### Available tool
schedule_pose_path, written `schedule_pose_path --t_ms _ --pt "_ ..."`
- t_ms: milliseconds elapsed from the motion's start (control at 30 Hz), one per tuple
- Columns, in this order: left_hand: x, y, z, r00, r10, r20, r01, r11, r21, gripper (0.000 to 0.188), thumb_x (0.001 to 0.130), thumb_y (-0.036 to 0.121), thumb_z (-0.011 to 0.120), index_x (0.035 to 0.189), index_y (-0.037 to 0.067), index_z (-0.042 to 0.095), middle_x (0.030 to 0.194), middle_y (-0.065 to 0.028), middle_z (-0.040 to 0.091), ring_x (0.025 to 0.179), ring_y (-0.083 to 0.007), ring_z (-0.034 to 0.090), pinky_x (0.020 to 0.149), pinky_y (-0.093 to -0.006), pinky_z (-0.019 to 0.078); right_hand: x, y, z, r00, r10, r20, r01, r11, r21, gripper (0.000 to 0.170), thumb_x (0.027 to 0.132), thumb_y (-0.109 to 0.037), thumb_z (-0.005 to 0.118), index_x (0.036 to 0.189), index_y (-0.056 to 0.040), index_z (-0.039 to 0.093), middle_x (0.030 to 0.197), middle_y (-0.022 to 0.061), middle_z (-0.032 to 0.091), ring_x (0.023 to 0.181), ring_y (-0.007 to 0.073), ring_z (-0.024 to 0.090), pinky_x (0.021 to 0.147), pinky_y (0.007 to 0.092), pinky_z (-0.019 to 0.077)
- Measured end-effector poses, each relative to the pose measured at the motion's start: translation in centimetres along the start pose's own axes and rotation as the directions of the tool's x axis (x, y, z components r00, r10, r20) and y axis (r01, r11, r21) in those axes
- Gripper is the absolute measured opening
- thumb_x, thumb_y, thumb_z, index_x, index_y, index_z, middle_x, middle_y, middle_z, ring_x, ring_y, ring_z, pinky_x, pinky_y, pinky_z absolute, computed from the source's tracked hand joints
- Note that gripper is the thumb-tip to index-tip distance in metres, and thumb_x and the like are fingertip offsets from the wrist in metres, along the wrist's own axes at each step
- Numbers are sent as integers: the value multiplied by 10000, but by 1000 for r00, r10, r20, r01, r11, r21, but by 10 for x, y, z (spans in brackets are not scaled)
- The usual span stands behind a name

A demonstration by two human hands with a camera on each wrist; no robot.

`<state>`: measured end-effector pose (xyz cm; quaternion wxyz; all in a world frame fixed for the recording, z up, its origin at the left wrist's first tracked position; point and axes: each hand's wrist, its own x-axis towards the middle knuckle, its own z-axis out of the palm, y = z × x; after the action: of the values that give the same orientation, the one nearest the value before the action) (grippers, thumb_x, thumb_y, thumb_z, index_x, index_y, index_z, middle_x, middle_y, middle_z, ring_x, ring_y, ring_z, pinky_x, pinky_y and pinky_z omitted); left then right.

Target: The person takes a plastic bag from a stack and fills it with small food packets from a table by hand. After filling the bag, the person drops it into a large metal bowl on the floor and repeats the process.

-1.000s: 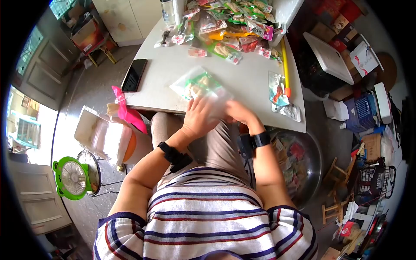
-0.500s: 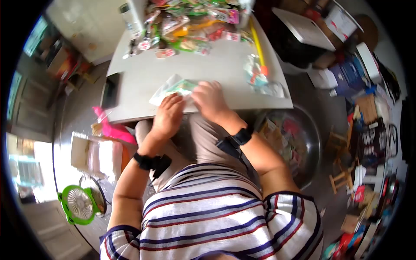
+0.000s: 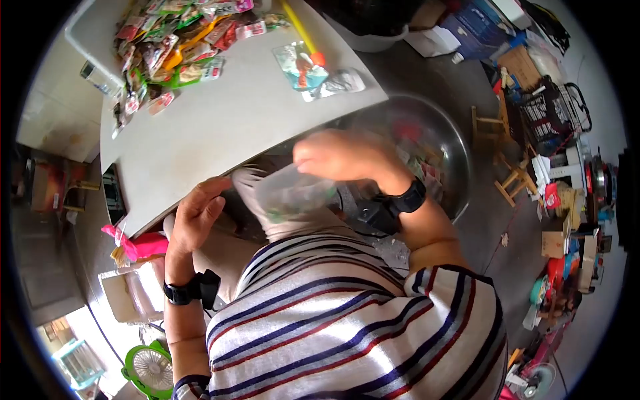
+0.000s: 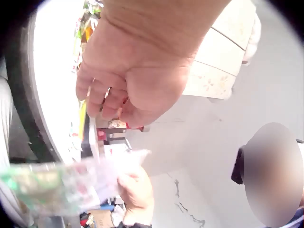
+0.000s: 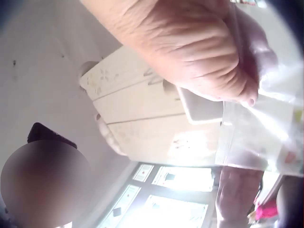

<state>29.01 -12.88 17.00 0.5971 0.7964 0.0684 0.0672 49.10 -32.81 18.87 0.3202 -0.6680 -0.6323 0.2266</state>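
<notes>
My right hand [image 3: 347, 157] pinches the end of a clear plastic bag [image 3: 293, 193], which hangs blurred over my lap beyond the table's front edge. Small green and pale packets show through the film of the bag [image 4: 71, 185] in the left wrist view. Thumb and fingers of the right hand [image 5: 199, 52] close on the film in the right wrist view. At the table's near edge, my left hand [image 3: 197, 217] is empty, its fingers loosely bent. The left wrist view shows the palm of this left hand [image 4: 137, 71], apart from the bag.
Many small snack packets [image 3: 187, 43] lie heaped on the white table [image 3: 200, 140]. Nearer the right corner are a blue-white packet [image 3: 300, 70], a silver packet [image 3: 340, 83] and a yellow stick [image 3: 298, 27]. A metal basin [image 3: 460, 177] with packets stands right; a phone [image 3: 113, 193] lies left.
The bag has left the tabletop in my right hand and now hangs over my lap. My left hand has come off it, back to the table edge. The head view has swung right.
</notes>
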Motion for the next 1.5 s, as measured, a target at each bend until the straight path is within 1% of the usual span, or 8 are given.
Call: schedule_pose_path --t_ms 267,600,767,967,1167,1267,1367,1500 --pt "-31 -149 -8 917 -395 51 364 884 293 247 754 136 533 969 16 521 891 -119 567 829 -184 537 721 -271 413 -116 89 -3 821 571 28 -523 731 438 98 792 -151 501 810 -55 510 712 -14 514 610 72 479 544 205 389" --pt "-32 -147 9 900 -435 -12 394 804 446 266 736 175 514 955 25 524 862 -144 571 834 -250 550 716 -305 422 -186 198 54 500 838 -219 -722 543 429 172 741 -190 514 783 -24 506 634 29 529 577 121 496 503 259 387" --pt "-28 -137 11 919 -395 4 348 813 467 282 732 178 518 974 33 519 870 -140 573 834 -255 550 719 -307 422 -265 268 70 186 960 -209 -606 279 745 254 740 -199 567 894 -3 516 698 52 556 567 129 521 504 271 418" --pt "-30 -156 10 944 -328 -36 303 818 489 277 729 163 531 969 26 529 882 -144 571 831 -241 547 720 -301 422 -304 277 13 -118 900 -419 -781 177 600 115 720 -121 499 763 -26 549 668 91 558 592 191 539 538 320 420" --pt "-32 -161 9 900 -427 -86 419 798 433 215 729 101 538 932 27 540 829 -108 577 781 -176 537 696 -269 420 -322 339 -29 -123 638 -760 -797 393 459 135 677 -103 470 778 -61 548 802 155 561 764 305 543 639 341 419" --pt "-33 -155 10 918 -388 -83 385 819 425 226 726 109 537 933 18 535 831 -121 575 780 -199 542 689 -279 423 -302 378 -4 125 410 -903 -862 496 106 161 669 -23 540 826 -60 531 639 48 525 579 139 508 513 275 403" --pt "-33 -157 10 942 -323 -91 332 856 397 243 720 139 534 919 0 526 830 -146 572 781 -244 553 683 -304 427 -271 418 48 207 655 -727 -673 634 380 174 642 -30 532 812 -65 529 691 77 537 652 189 519 566 283 410" --pt "-23 -112 17 935 -350 -58 353 900 254 210 730 114 528 904 -3 523 779 -96 567 731 -166 536 656 -266 419 -169 289 78 302 797 -524 -499 600 626 127 671 -38 503 795 -31 530 644 71 526 611 172 521 562 286 415"
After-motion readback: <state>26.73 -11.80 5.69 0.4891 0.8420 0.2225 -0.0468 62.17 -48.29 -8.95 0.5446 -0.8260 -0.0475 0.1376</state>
